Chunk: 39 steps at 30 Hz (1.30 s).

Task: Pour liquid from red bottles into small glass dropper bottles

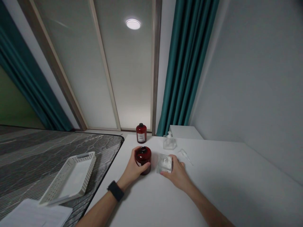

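Observation:
My left hand (136,164), with a dark watch on the wrist, is wrapped round a dark red bottle (145,155) with a black top, upright on the white table. Just right of it, my right hand (176,171) grips a clear, square-sided bottle (164,163) by its right side. No pump shows on this clear bottle. A loose clear pump head (185,154) with its tube lies on the table, to the right and behind. Farther back stand a second red bottle (141,134) with a white label and a second clear bottle (169,143) with a white pump.
The white table (213,189) reaches to the wall on the right. At left, a white perforated basket (71,179) and some white papers (35,214) lie on a grey striped surface (59,143). A white box-like piece (186,132) stands behind the table.

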Tool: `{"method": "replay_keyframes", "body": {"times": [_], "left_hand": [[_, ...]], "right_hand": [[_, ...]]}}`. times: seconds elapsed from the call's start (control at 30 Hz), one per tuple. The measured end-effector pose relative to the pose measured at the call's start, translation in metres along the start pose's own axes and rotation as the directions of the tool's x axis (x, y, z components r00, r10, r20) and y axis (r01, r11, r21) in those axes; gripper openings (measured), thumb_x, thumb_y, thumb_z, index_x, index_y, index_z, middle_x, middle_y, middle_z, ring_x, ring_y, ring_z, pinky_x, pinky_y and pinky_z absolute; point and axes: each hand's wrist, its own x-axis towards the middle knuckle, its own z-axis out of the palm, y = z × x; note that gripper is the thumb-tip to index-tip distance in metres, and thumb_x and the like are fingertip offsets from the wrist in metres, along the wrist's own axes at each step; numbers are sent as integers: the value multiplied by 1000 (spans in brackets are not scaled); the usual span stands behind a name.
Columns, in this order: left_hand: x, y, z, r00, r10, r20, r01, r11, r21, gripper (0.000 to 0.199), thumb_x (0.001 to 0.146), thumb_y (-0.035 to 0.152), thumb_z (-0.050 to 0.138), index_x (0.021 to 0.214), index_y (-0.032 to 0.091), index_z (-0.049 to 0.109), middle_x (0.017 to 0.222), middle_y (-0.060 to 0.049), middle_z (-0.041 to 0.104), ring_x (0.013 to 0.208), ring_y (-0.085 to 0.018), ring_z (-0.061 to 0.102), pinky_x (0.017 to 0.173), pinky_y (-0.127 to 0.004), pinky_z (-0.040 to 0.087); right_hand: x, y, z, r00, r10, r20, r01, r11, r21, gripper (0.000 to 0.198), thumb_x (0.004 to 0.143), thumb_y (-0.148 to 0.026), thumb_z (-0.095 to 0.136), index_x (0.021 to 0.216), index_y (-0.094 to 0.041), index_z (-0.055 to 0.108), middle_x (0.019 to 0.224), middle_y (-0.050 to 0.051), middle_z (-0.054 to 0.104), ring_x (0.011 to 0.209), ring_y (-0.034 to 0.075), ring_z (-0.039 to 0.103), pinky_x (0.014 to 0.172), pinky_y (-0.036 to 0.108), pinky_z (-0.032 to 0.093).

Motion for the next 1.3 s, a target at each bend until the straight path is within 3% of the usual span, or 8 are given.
{"method": "replay_keyframes", "body": {"times": [0.2,0.33,0.47,0.8,0.93,1.07,1.3], "left_hand": [[1,0,0,997,15,69,-12,999,-34,67,74,27,73,132,19,42,130,-12,56,120,-28,57,110,-49,41],[0,0,5,997,-23,79,29,997,-67,80,66,22,80,135,20,40,133,-12,54,124,-29,54,112,-47,38],[-2,3,9,991,-53,120,63,995,-75,84,66,20,81,139,20,38,135,-11,54,125,-28,55,114,-46,35],[-8,3,12,973,-79,216,119,977,-178,89,68,19,81,143,20,33,136,-12,55,124,-29,56,115,-48,34],[-10,0,15,974,-74,216,131,956,-262,92,62,18,84,140,21,35,131,-11,58,119,-28,58,111,-46,38],[-11,5,16,981,-69,180,110,968,-227,86,63,19,84,136,21,39,130,-10,57,119,-28,58,109,-45,40],[-11,21,23,991,-42,130,67,979,-191,81,64,22,84,133,21,41,129,-9,57,118,-27,58,108,-44,43]], "right_hand": [[-6,-7,-8,998,56,-19,-55,998,42,55,63,-27,80,110,-23,51,105,8,71,100,32,64,89,45,44],[-8,-11,-8,995,98,17,-99,977,187,61,63,-31,79,114,-23,47,106,8,67,102,30,62,88,43,47],[-10,-13,-8,996,64,61,-82,925,372,63,65,-30,77,117,-23,42,109,6,64,100,26,63,87,40,49],[-17,-19,-12,990,18,140,-87,860,503,63,66,-26,78,117,-24,40,108,5,62,100,25,62,89,41,49],[-20,-22,-11,982,-8,191,-116,768,630,63,67,-25,77,116,-26,38,110,4,59,94,22,64,85,38,52],[-23,-28,-11,978,-38,203,-114,717,688,63,68,-24,77,115,-26,35,106,3,60,91,20,65,82,36,53],[-25,-31,-11,983,20,185,-158,620,769,81,65,-28,81,126,-27,27,100,3,64,85,20,66,71,33,53]]}}
